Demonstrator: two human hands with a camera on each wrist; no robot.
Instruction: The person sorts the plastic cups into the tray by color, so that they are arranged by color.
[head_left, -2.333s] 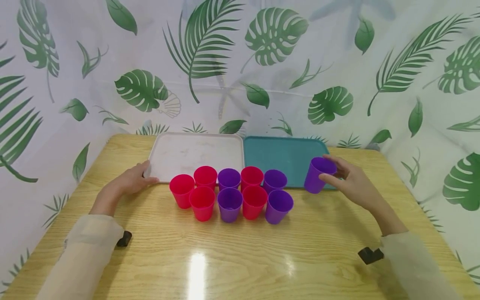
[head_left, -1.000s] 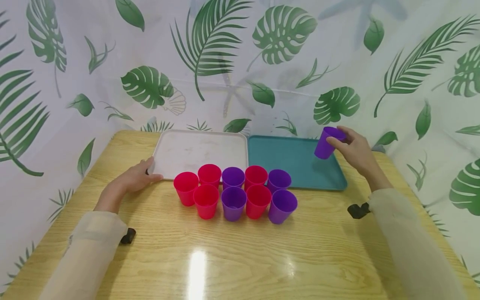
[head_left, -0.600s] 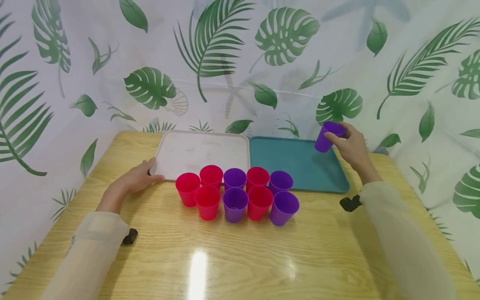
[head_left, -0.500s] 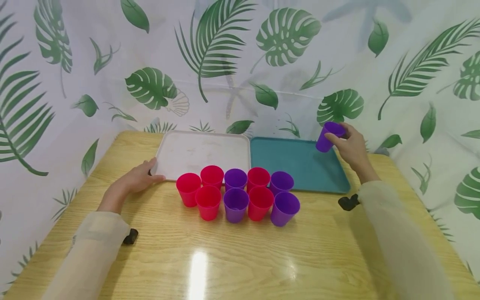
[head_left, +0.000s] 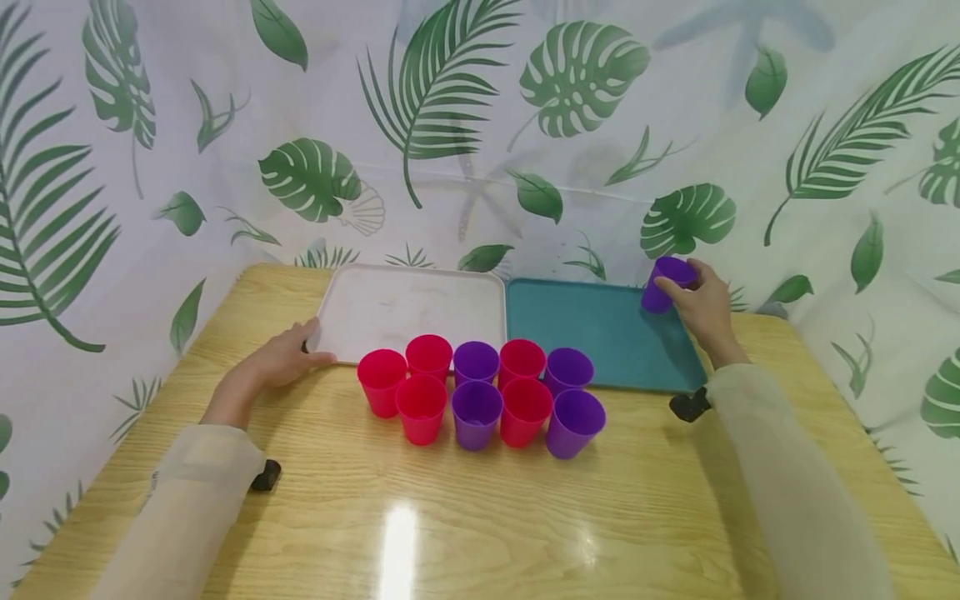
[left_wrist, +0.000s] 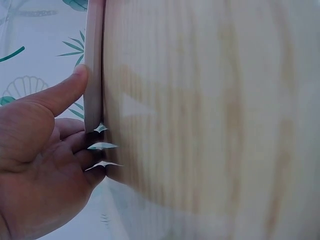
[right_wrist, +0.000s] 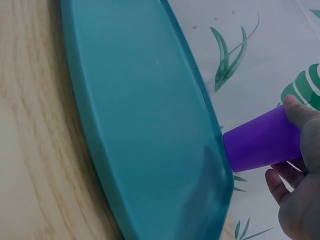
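My right hand (head_left: 706,309) grips a purple cup (right_wrist: 261,141), thumb on one side and fingers on the other. The cup's base sits close over the back right corner of the teal tray (head_left: 600,333). At the front left corner of the white tray (head_left: 412,304), my left hand (head_left: 281,357) rests with the thumb along the front edge. In the left wrist view its thumb touches the rim (left_wrist: 94,75) and the relaxed fingers lie around the corner. Several cups, red (head_left: 422,412) and purple (head_left: 576,425), stand upright in two rows before the trays.
The two trays lie side by side along the back of the wooden table (head_left: 480,525). Behind them hangs a leaf-patterned cloth (head_left: 465,100). The back row of cups stands close against the trays' front edges.
My right hand has carried the purple cup from the teal tray's front right to its back right corner, raising it and then lowering it. The left hand stays at the white tray.
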